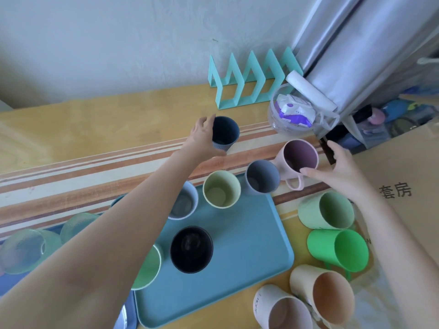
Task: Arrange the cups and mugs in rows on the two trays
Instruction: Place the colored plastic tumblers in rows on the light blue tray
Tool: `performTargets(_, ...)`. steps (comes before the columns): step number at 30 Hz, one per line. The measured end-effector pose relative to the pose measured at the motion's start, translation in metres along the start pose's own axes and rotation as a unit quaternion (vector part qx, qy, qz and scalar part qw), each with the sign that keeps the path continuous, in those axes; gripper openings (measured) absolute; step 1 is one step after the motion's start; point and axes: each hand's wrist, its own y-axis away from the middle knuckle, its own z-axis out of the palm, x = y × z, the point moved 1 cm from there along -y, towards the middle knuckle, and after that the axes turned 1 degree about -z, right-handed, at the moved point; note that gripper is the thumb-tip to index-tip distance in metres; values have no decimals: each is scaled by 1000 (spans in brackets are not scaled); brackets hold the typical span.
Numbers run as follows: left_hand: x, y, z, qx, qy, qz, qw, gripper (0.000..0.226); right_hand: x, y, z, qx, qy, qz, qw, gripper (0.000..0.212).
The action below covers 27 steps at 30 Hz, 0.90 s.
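Observation:
My left hand (203,136) grips a dark blue cup (225,132) standing on the table beyond the blue tray (249,252). My right hand (337,167) holds the rim of a pink mug (299,160) just past the tray's far right corner. On the tray stand a grey-blue cup (261,178), a pale yellow-green cup (222,188), a light blue cup (184,203), a black cup (191,249) and a green cup (148,267) half hidden by my arm. A second tray (9,284) at the left holds translucent green cups (23,250).
Right of the tray stand a pale green cup (326,210), a bright green mug (339,250), a beige cup (323,293) and a pinkish cup (282,307). A teal rack (247,79) and a clear bowl (289,110) are at the back. A cardboard box (401,176) borders the right.

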Motion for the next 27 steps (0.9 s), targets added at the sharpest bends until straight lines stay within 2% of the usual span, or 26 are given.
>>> performTargets(5, 12, -10, 7, 31, 8, 6, 999, 101, 3, -18, 37, -30, -14, 10, 999, 98)
performTargets(8, 18, -11, 7, 53, 0, -2, 999, 92, -2, -25, 46, -5, 27, 27, 999, 108)
performTargets(11, 28, -3, 0, 89, 39, -2, 995, 86, -1, -32, 51, 23, 49, 28, 998, 112)
performTargets(15, 48, 32, -27, 176, 70, 56, 980, 84, -1, -27, 45, 43, 7, 16, 999, 103)
performTargets(18, 66, 81, -48, 208, 81, 103, 969, 85, -9, -8, 20, 70, -52, -19, 996, 99)
performTargets(22, 83, 159, -51, 169, 52, 152, 972, 83, -21, 39, -18, 46, -47, -81, 995, 100)
performTargets(27, 81, 221, -10, 122, 1, 153, 981, 78, -17, 87, -22, -37, -27, -142, 989, 101)
